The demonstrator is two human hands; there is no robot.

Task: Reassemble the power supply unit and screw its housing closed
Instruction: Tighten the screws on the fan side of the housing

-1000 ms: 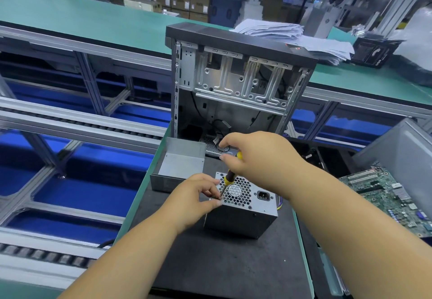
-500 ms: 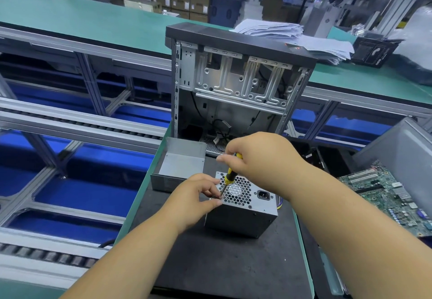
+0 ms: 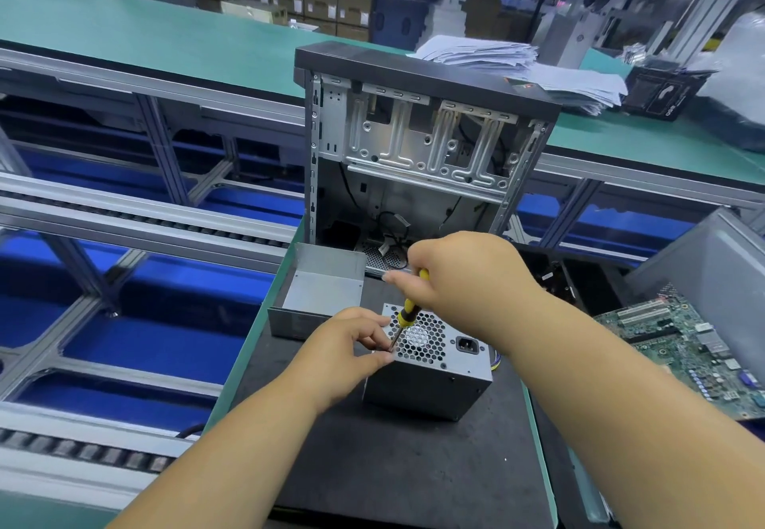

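Observation:
The grey power supply unit [image 3: 430,379] stands on the black mat [image 3: 393,462], its honeycomb fan grille and power socket facing up. My right hand [image 3: 467,276] grips the yellow-and-black screwdriver [image 3: 407,309], tilted with its tip at the unit's top left edge. My left hand [image 3: 343,346] sits against the unit's left side and pinches around the screwdriver's shaft near the tip. The screw itself is hidden by my fingers.
A loose grey metal cover [image 3: 318,292] lies behind and left of the unit. An open computer case [image 3: 418,147] stands upright behind it. A green motherboard [image 3: 699,350] lies to the right. Roller conveyor rails [image 3: 124,218] run on the left.
My right hand has shifted slightly on the screwdriver handle, showing more of the yellow grip. The left hand and the unit stay where they were.

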